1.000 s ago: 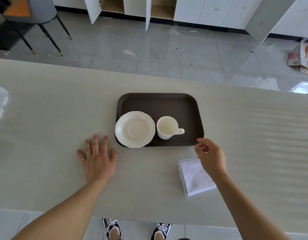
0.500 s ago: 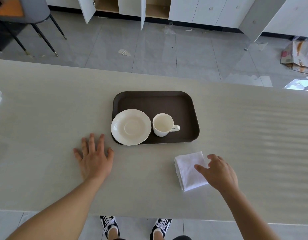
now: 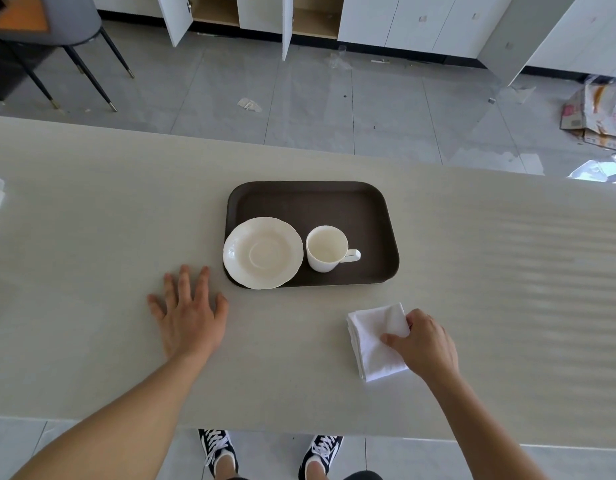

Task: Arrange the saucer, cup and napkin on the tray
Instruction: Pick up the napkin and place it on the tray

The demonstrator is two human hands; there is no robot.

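A folded white napkin (image 3: 376, 341) lies on the pale worktop (image 3: 92, 220), near the brown tray's (image 3: 310, 202) front right corner, its long axis running toward the person. The right hand (image 3: 422, 342) pinches its right edge, thumb on top. The tray, holding saucer (image 3: 263, 252) and cup (image 3: 327, 248), lies ahead and left. The left hand (image 3: 190, 317) rests flat, fingers spread.
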